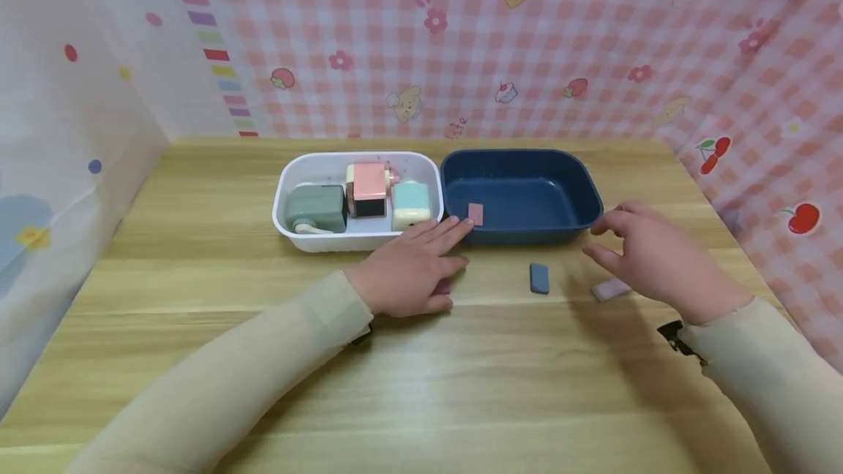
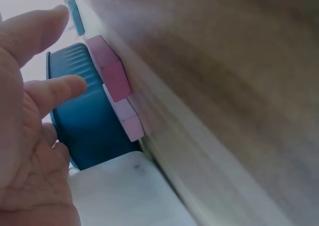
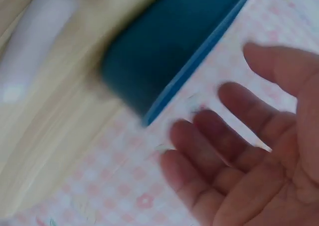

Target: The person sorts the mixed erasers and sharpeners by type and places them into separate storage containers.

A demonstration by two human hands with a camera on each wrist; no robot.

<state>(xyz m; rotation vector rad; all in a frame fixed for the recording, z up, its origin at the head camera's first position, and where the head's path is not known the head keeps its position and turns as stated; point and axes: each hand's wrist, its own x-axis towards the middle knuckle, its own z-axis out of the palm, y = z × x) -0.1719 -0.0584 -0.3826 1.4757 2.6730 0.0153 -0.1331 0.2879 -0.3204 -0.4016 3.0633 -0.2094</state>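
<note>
White tub (image 1: 329, 243) of boxy gadgets (image 1: 370, 183); pink block (image 1: 476, 214) seemingly in blue tub (image 1: 533, 233)

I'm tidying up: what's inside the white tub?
The white tub holds a green item, a pink one and a turquoise-topped one. Whatever is beneath them is covered; the left hand hides part of its front.

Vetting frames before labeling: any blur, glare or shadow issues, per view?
Head: mostly sharp, with pale glare on the front of the table and a soft shadow below the right hand; left wrist: darker pink block fairly clear, upper left corner washed out; right wrist: blurriest, the pale block smeared and the blue bin soft-edged.
</note>
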